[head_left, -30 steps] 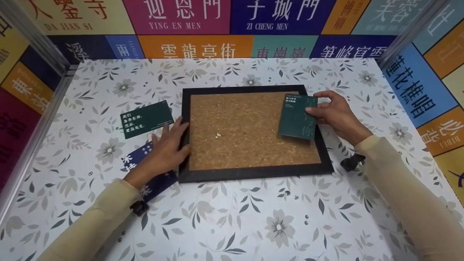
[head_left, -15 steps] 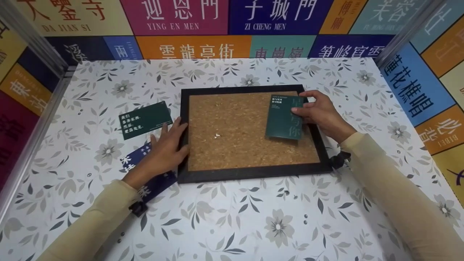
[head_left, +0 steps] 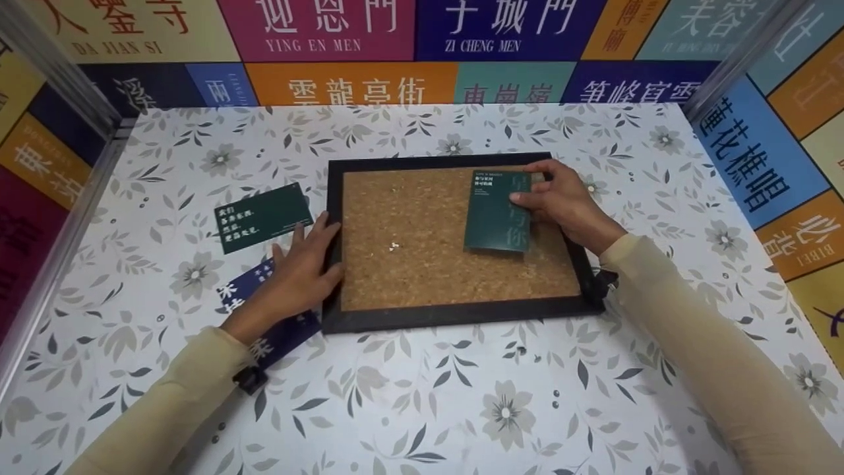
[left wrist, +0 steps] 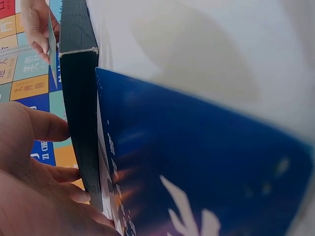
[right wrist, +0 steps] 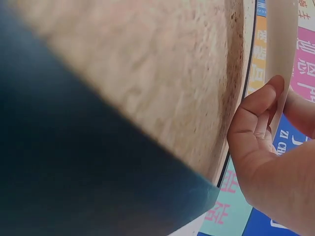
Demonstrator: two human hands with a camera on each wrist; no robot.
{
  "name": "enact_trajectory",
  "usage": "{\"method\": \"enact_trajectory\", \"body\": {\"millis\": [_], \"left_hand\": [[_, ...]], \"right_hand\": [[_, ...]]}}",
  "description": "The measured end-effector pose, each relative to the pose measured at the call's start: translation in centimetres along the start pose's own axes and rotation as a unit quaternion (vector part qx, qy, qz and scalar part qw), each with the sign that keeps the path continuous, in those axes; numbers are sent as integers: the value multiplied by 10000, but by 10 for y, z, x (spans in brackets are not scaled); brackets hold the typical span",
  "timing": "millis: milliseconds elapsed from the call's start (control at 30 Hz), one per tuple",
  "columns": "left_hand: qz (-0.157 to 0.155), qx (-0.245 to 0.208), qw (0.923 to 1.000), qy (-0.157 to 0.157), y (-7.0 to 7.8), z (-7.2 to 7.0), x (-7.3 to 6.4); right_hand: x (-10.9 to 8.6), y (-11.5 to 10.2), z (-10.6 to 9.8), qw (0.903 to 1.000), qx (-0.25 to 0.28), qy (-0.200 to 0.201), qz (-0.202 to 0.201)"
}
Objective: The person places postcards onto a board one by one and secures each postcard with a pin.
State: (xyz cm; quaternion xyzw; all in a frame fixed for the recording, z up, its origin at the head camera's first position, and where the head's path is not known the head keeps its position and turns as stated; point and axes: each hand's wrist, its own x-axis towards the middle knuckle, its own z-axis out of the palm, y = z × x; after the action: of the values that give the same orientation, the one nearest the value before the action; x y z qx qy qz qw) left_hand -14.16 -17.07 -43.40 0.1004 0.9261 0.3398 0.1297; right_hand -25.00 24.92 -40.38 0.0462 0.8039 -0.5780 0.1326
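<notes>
My right hand [head_left: 567, 201] pinches a dark green printed card [head_left: 489, 211] by its right edge, over the right half of a cork board [head_left: 409, 280] with a black frame. In the right wrist view this card [right wrist: 280, 54] is seen nearly edge-on between thumb and fingers. The fingers of my left hand [head_left: 300, 267] rest along the left side of the frame, loosely extended. Under that hand and wrist lies a dark blue card [head_left: 290, 336] with white characters, partly covered. The left wrist view shows the blue card [left wrist: 206, 142] close beside the frame's edge [left wrist: 81, 98].
Another green card [head_left: 264, 218] with white characters lies left of the board. A few small shiny bits [head_left: 394, 247] sit on the cork, and small pin-like objects [head_left: 522, 351] are on the floral tablecloth [head_left: 422, 389]. Panels with large characters [head_left: 356, 82] stand behind and at both sides.
My right hand has carried the green card leftward, from the board's right edge further in over the cork. The left hand, the board and the other cards have stayed in place.
</notes>
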Motion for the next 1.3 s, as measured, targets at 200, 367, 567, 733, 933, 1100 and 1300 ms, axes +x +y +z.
{"method": "enact_trajectory", "body": {"millis": [200, 367, 567, 733, 933, 1100, 1300], "left_hand": [[72, -96, 9999, 59, -2, 1, 0], [168, -179, 9996, 133, -13, 5, 5], [234, -31, 9994, 234, -30, 13, 15], [284, -108, 9992, 262, -36, 16, 17], [267, -142, 9993, 222, -39, 17, 19], [221, -113, 9995, 170, -42, 18, 22], [242, -163, 9995, 149, -33, 13, 16]], "right_hand": [[5, -2, 8, 10000, -18, -30, -26], [8, -3, 12, 10000, -7, -52, -83], [11, -4, 17, 9999, 30, -51, -150], [14, -5, 24, 9999, 67, -72, -90], [16, -8, 33, 9999, -93, -113, -84], [18, -11, 41, 9999, -107, -129, -24], [21, -12, 50, 9997, -70, -231, -76]]}}
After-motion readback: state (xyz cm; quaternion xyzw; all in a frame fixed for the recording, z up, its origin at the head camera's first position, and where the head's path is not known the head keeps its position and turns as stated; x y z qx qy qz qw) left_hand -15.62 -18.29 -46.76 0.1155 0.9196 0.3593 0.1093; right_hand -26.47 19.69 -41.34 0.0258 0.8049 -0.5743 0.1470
